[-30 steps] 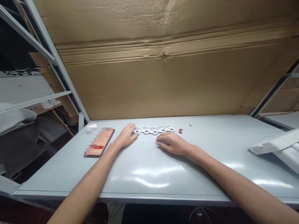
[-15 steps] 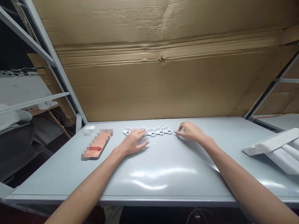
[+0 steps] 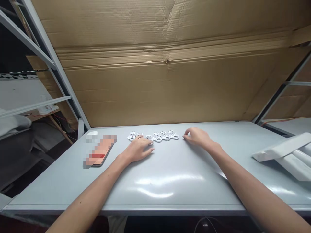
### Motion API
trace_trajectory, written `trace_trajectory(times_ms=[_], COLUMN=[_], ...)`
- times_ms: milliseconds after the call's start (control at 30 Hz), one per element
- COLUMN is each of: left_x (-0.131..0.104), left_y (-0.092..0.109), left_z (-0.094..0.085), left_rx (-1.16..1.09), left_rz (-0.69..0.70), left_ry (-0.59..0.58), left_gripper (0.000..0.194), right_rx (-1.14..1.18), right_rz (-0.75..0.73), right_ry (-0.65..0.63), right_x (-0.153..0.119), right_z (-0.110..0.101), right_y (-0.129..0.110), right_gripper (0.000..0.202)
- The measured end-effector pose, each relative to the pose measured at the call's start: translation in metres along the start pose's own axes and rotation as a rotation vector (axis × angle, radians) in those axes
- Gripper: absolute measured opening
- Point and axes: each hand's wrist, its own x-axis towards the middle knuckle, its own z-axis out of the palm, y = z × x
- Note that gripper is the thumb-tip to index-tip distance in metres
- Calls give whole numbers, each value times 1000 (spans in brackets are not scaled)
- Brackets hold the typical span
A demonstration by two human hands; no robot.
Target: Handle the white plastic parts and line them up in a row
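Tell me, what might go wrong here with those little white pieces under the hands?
The left hand lies on the row of white plastic parts; a sweep could scatter them. The right hand covers the table just beyond the row's end, so anything tiny there could get flicked off. The phone lies close by the left forearm, so it could get nudged.

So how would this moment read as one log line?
left hand: flat on table, fingertips at white parts row | right hand: right of row, holding unclear | phone: left

I see a grey bench glaring under overhead light. Creased cardboard walls off its far side. Grey metal shelving stands left.
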Motion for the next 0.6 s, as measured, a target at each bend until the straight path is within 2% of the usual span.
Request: trace_trajectory(times_ms=[167, 333, 467, 600], left_x=[2, 1, -2, -3], left_y=[7, 3, -3, -4], left_z=[0, 1, 5, 7], left_rx=[9, 12, 39, 38], left_rz=[3, -36, -92, -86], left_ry=[43, 90, 41, 15], left_gripper=[23, 28, 42, 36], right_rx=[13, 75, 107, 235], right_rz=[2, -5, -10, -46], right_ry=[10, -11, 6, 73], right_x=[3, 3, 3, 2], right_z=[2, 0, -2, 0], right_y=[3, 0, 0, -2], right_gripper=[14, 16, 18, 15])
